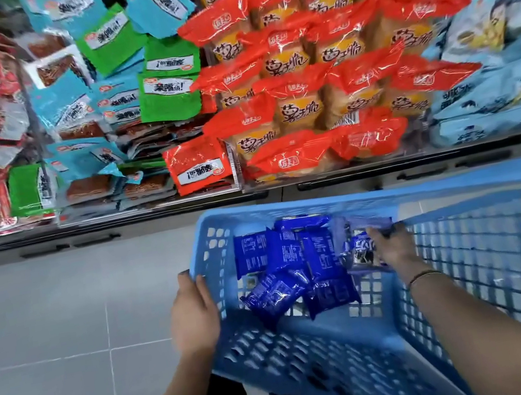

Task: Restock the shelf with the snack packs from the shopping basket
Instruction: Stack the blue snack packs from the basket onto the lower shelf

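Your right hand (388,249) is down in the basket (391,197), fingers closed round one blue snack pack (360,251), slightly blurred. Your left hand (192,313) grips the basket's left rim. Several more blue packs (284,262) lie on the basket floor. The shelf (150,213) ahead holds other snacks, no blue ones visible. Most of the restocking looks left.

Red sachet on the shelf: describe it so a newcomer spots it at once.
On the shelf above the blue basket, find the bin of teal and green sachets. At its front right corner, the white-labelled red sachet stands out by colour.
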### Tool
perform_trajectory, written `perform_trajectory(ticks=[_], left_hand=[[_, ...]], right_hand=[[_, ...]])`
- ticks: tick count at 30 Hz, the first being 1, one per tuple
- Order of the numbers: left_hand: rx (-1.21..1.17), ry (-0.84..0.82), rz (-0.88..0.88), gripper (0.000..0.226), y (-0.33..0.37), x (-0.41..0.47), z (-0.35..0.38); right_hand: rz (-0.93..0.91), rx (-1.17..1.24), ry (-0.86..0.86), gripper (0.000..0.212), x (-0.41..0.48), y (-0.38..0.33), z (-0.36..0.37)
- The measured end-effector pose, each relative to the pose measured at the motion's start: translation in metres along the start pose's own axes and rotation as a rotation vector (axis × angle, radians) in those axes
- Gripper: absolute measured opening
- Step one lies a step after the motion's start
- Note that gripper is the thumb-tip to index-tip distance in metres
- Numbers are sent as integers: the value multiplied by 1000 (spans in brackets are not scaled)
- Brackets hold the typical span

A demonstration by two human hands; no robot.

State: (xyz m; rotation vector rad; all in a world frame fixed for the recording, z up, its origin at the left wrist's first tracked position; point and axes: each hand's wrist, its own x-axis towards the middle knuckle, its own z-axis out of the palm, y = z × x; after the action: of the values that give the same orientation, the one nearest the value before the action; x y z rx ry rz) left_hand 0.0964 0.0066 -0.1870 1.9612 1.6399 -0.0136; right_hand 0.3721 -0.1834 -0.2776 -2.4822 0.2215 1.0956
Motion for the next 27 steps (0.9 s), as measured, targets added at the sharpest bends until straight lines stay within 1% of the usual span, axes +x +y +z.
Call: perform_trajectory(ticks=[2,4,7,9,11,12,13,15,16,17,18,19,20,21,22,23,25,27], left_hand=[[-9,4,13,21,0,0,0],[-6,0,11,21,1,1,0],[20,10,-7,22,-1,1,0],[8,-2,-17,21,0,1,0],[-26,-33,-43,17,4,-1,-3],[-16,-17,-20,22,6,-3,-7],[14,24,34,31,10,-6,-9],[34,114,180,51,20,-19,-12],[4,98,234,56,29,-29,-12],[-51,15,260,56,39,-39,-11],[-118,-109,259,52,50,-49,-7],[-186,-272,233,46,62,-56,-4],[-264,-452,181,41,75,-62,-3],[-354,-615,96,36,88,-66,-2],[-441,-737,3,24,97,-68,0],[-498,-807,-71,12,103,-69,2],[-584,-832,-179,8,109,-68,2],[-660,-795,-262,10,103,-64,5]], right_hand=[[61,-67,-8,52,1,-1,7],[81,36,-39,50,0,-5,11],[48,223,-51,36,-10,-11,8],[11,280,-56,38,-21,-12,4],[-5,343,-54,47,-35,-11,-2],[-8,376,-54,54,-42,-8,-6],[-10,414,-64,57,-52,-5,-10],[-24,508,-111,56,-73,2,-19],[-6,550,-142,60,-84,7,-22],[34,593,-180,73,-94,12,-23],[81,644,-222,87,-102,17,-24],[115,697,-265,95,-111,20,-24],[134,753,-308,97,-119,22,-23],[138,805,-349,93,-126,22,-21],[135,837,-380,85,-133,21,-20],[129,854,-396,75,-138,19,-19],[137,908,-398,51,-144,17,-20],[151,1001,-396,26,-142,16,-25]])
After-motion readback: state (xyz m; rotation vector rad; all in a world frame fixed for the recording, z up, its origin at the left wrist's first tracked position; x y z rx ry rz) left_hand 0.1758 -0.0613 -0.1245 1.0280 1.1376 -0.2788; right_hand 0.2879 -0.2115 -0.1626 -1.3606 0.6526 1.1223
